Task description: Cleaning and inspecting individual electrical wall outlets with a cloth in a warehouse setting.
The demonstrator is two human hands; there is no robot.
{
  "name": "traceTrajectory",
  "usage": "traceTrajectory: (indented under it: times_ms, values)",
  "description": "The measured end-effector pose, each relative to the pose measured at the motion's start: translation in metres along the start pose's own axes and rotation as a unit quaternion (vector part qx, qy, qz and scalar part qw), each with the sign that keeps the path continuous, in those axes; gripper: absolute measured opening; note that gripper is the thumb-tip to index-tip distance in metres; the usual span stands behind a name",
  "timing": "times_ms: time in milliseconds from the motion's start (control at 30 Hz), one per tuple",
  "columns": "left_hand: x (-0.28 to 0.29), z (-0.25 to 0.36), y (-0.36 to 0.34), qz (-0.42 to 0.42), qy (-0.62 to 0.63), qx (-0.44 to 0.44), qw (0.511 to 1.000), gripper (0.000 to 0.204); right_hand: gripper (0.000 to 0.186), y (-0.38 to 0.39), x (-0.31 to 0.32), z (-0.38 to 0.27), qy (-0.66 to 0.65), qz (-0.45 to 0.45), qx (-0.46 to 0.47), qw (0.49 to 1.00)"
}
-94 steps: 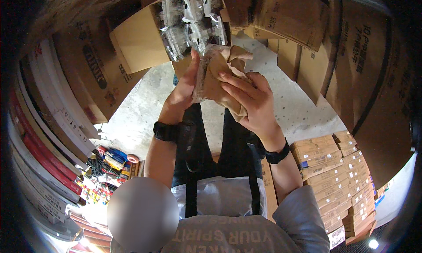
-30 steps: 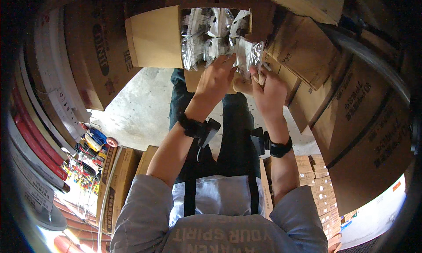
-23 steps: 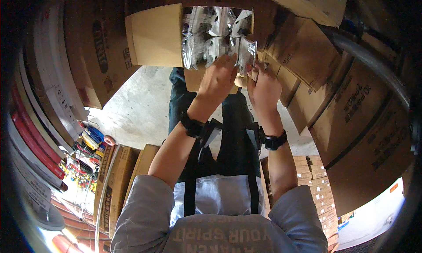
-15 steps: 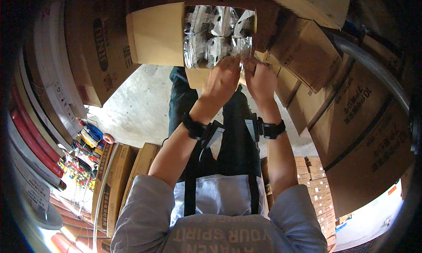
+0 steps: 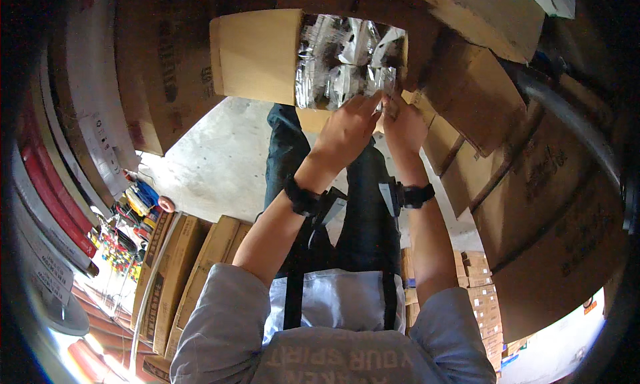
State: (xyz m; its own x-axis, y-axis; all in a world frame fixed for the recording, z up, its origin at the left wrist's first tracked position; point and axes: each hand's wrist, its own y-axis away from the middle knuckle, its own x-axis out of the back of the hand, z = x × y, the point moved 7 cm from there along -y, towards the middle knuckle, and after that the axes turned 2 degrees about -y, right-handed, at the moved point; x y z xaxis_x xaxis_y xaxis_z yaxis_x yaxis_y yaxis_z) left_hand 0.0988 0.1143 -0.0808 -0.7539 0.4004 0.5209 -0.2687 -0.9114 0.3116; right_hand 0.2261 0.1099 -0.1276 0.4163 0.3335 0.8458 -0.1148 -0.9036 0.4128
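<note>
An open cardboard box (image 5: 257,57) stands in front of me, its left flap folded out. Clear plastic packets (image 5: 347,84) with pale and dark contents fill it in rows. Over the box's near right corner, my left hand (image 5: 347,132) is closed, thumb and fingers pinched together. Close beside it, my right hand (image 5: 405,125) is closed as well, its fingertips meeting those of the left. Both sets of fingertips overlap the lower end of the nearest right packet (image 5: 382,79). Whatever is between the fingers is too small and hidden to make out.
Large cardboard cartons (image 5: 533,177) are stacked on the right, with a grey pipe (image 5: 580,117) running past them. Another tall carton (image 5: 167,71) stands at left. Flat long boxes (image 5: 207,277) and colourful bundled items (image 5: 137,217) lie lower left. Grey floor (image 5: 213,151) shows between.
The whole view has shifted, so the box appears slightly farther right and lower. My hands stay together at the same corner of the box, their fingertips still pinched.
</note>
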Motion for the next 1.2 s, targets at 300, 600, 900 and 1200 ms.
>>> traceTrajectory:
  times_ms: [300,600,900,1200]
  values:
    - [0.094,-0.042,-0.019,0.228,-0.081,0.035,0.970,0.021,0.054,0.004,0.038,0.002,-0.105,0.030,0.020,0.994]
    - [0.103,-0.085,-0.055,0.200,-0.186,0.065,0.960,0.034,0.060,-0.010,0.023,-0.023,0.074,-0.006,0.045,0.996]
    - [0.100,-0.092,-0.061,0.196,-0.148,0.075,0.967,0.030,0.059,-0.013,0.015,-0.014,0.043,-0.043,0.027,0.998]
    - [0.111,-0.083,-0.053,0.160,-0.143,0.036,0.976,0.025,0.061,-0.006,0.024,-0.013,-0.034,-0.017,0.054,0.998]
